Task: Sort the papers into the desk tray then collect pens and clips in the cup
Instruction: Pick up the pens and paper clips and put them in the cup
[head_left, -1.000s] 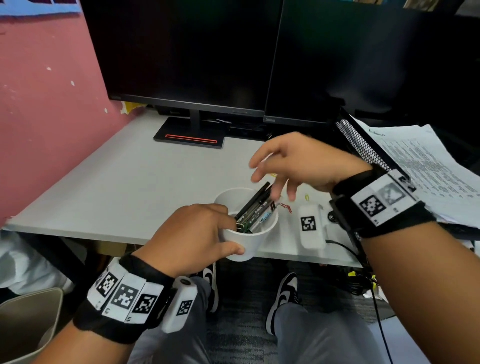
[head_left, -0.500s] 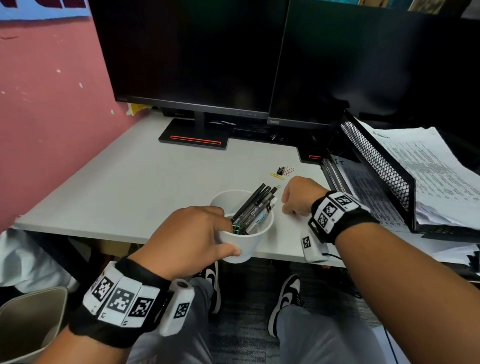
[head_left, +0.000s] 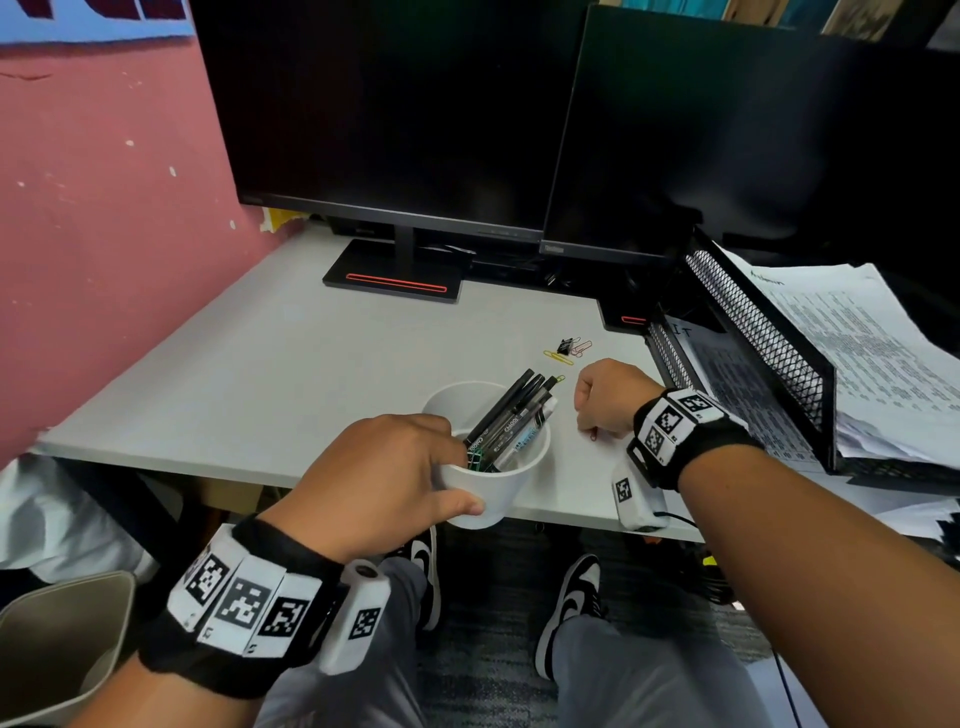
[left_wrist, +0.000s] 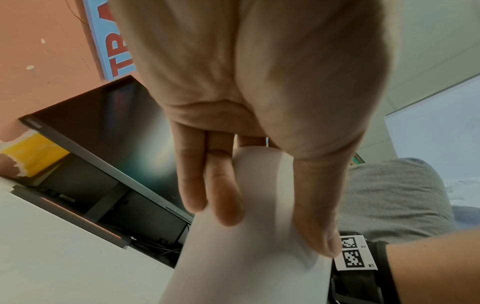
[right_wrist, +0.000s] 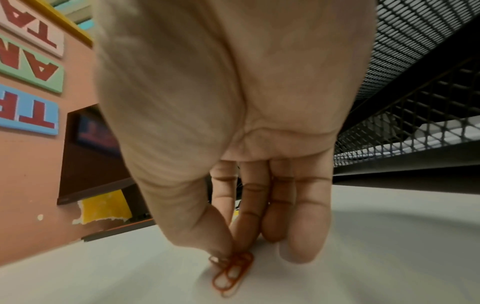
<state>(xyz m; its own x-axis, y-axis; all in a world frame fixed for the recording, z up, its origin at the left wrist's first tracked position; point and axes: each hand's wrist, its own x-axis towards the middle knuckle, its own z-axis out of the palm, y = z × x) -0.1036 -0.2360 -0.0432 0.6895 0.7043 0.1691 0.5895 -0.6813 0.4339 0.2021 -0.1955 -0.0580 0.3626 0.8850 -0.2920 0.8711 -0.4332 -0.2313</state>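
Note:
A white cup (head_left: 485, 486) sits at the desk's front edge with several dark pens (head_left: 511, 415) leaning in it. My left hand (head_left: 384, 478) grips the cup (left_wrist: 249, 236) around its side. To the cup's right, my right hand (head_left: 608, 397) is curled down on the desk, thumb and finger pinching a red paper clip (right_wrist: 231, 271) that lies against the surface. Further back lie more clips (head_left: 569, 349): yellow, pink and a black binder clip. A yellow clip (head_left: 560, 378) lies beside the pen tips. The black mesh desk tray (head_left: 753, 332) holds printed papers (head_left: 852, 343).
Two dark monitors (head_left: 395, 119) stand at the back, their bases (head_left: 395, 275) on the desk. A pink wall (head_left: 104, 234) borders the left. A bin (head_left: 57, 644) stands on the floor at the lower left. My knees and shoes show under the desk edge.
My right hand left the cup's mouth, came down onto the desk to the cup's right and closed on the red clip. The left hand kept hold of the cup.

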